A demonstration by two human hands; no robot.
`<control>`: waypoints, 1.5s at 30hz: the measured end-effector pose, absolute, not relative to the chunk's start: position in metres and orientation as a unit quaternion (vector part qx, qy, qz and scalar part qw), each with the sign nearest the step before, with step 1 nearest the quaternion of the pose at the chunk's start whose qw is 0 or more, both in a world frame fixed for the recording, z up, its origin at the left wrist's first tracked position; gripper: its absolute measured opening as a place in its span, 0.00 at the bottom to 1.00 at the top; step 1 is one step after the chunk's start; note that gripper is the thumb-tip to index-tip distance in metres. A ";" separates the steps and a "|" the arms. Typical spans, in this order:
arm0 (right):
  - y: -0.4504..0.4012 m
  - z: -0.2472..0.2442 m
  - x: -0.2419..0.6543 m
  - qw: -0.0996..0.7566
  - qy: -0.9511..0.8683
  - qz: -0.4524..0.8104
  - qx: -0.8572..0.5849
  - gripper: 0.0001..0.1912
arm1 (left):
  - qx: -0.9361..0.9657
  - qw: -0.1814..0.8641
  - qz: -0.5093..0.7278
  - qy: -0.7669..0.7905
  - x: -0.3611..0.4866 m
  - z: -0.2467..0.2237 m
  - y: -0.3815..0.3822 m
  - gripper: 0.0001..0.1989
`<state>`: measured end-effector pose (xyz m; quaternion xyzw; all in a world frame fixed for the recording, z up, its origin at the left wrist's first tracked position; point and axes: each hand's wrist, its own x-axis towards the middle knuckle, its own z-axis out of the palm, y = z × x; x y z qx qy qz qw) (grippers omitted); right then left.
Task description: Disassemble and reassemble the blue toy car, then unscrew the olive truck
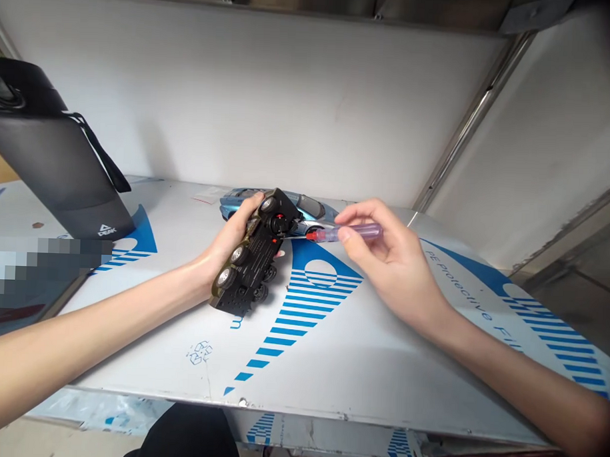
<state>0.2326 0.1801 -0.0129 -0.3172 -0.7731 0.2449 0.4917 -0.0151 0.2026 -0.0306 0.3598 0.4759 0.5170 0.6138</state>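
Observation:
A dark toy truck [254, 260] is tilted with its black underside and wheels facing the camera. My left hand [235, 233] is wrapped round its left side, fingers partly hidden behind it. My right hand [384, 251] holds a screwdriver [352, 233] with a clear purple handle and a red collar between thumb and fingers. The screwdriver's thin shaft points left and reaches the truck's underside near a wheel; whether the tip touches is too small to tell. Behind both hands a blue toy car [310, 207] rests on the table, partly covered by the truck.
A large dark bottle [71, 174] with a strap stands at the left, beside a partly pixelated flat object [33, 286]. The table [360, 364] is covered in printed protective film. A white wall [289, 101] rises behind, with a metal post [473, 121] at the right.

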 end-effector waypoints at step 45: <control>0.182 -0.003 0.234 0.425 -0.791 0.282 -0.338 0.07 | 0.364 0.616 0.524 0.462 -0.018 -0.035 0.208 0.26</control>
